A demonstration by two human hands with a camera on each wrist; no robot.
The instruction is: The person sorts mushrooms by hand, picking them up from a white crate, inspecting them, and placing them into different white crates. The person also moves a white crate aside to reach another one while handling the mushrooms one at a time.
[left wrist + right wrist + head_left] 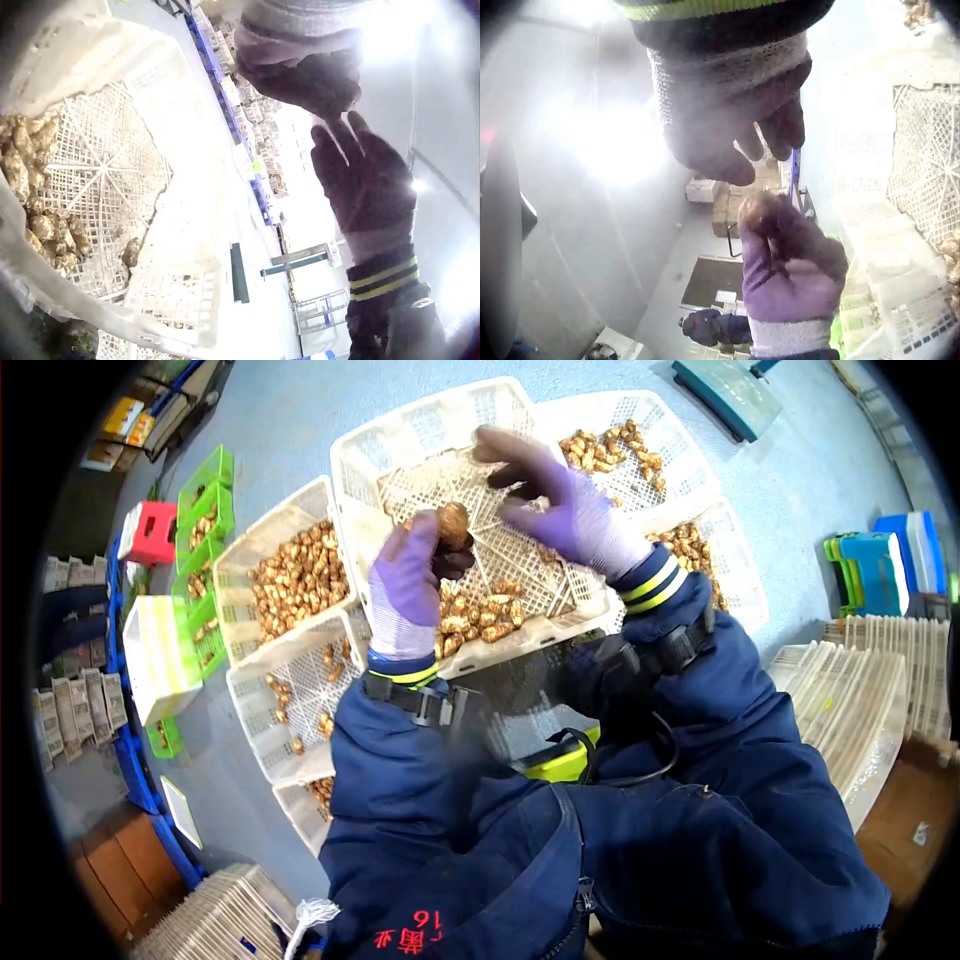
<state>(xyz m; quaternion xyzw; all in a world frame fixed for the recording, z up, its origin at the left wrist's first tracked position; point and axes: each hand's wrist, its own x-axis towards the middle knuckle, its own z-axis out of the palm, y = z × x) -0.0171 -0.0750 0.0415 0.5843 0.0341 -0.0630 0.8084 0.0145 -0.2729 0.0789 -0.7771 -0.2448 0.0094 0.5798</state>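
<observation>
My gloved left hand point(405, 585) holds a round brown tuber-like piece point(453, 526) between thumb and fingers, over a large white plastic crate point(350, 472). Several knobbly brown-and-cream pieces point(480, 618) lie at the crate's near end. To the right, my gloved right hand point(570, 510) hovers over the same crate with fingers apart and nothing visible in them. In the right wrist view the fingertips of the right hand point(727, 112) point toward the held piece point(757, 210). From the left wrist, the right hand point(371, 184) appears with fingers extended.
White crates of similar pieces stand left point(225, 575) and right point(700, 450) of the large crate. Green baskets point(215, 490) and a red stool point(150, 532) are farther left. Stacked crates point(835, 695) stand at right, and a platform scale point(730, 400) at the back.
</observation>
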